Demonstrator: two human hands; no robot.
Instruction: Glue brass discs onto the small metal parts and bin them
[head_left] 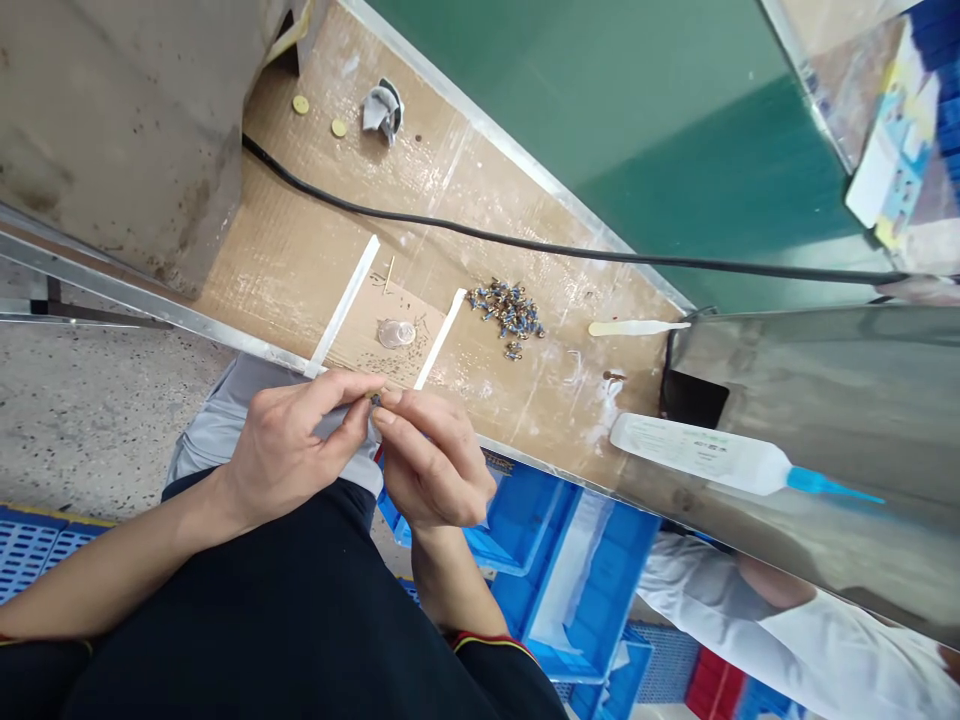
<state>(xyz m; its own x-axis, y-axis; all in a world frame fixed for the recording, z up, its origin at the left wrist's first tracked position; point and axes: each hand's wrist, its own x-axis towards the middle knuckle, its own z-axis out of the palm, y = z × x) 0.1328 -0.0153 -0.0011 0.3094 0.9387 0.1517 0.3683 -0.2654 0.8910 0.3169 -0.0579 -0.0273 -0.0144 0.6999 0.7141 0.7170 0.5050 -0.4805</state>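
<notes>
Close to the bench's near edge, my left hand (289, 440) and my right hand (435, 455) meet fingertip to fingertip. Both pinch one tiny dark metallic part (376, 398), mostly covered by the fingers, so its exact kind does not show. Just beyond the hands, a small clear cup (396, 333) stands on a tan sheet between two white tape strips. Tiny dark bits (382, 362) are scattered around it, and a thin wooden stick (388, 274) lies behind. To the right is a pile of small blue-and-brass parts (507, 310).
A black cable (450, 227) crosses the cardboard-covered bench (285, 240). A white bottle with a blue nozzle (705, 453) lies at right, near a pale flat stick (637, 327). Blue crates (577, 570) are below the edge. Another person's white clothing (750, 610) shows at lower right.
</notes>
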